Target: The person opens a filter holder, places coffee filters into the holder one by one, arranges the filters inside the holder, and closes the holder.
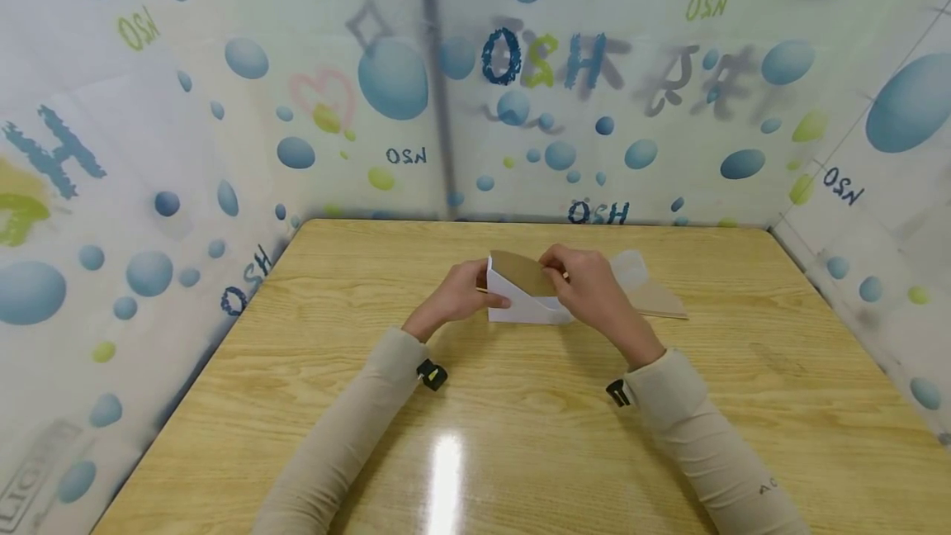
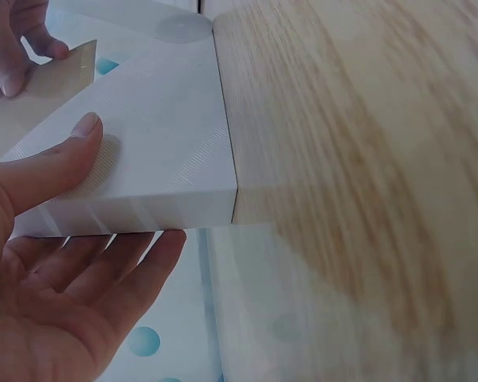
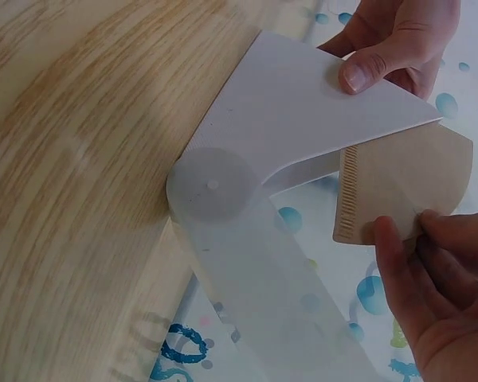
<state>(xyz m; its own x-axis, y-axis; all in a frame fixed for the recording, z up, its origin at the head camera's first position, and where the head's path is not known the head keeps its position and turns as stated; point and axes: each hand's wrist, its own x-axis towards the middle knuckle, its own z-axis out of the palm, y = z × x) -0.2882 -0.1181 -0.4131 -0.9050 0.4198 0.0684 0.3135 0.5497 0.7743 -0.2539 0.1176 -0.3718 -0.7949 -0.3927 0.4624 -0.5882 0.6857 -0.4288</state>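
Head view: the white holder [image 1: 527,311] is at the centre of the frame, over the worktop [image 1: 520,428]. The left hand [image 1: 462,294] grips its left end; the right hand [image 1: 590,283] pinches the brown sheet [image 1: 518,271] at its right edge. Further brown paper [image 1: 657,300] lies right of centre. Risk, as judged: the sheet may crease or snag on the holder's slanted edge if drawn or pressed askew. Both forearms rise from the lower corners and converge.

Left wrist view: the left thumb lies flat on the holder's face at left, the other fingers beneath. Should that hold slacken, the holder could tip.

Right wrist view: a translucent lid [image 3: 283,294] runs to the lower edge; a knock could swing it. The right hand, lower right, has thumb and forefinger on the sheet. How far the sheet sits inside cannot be told.
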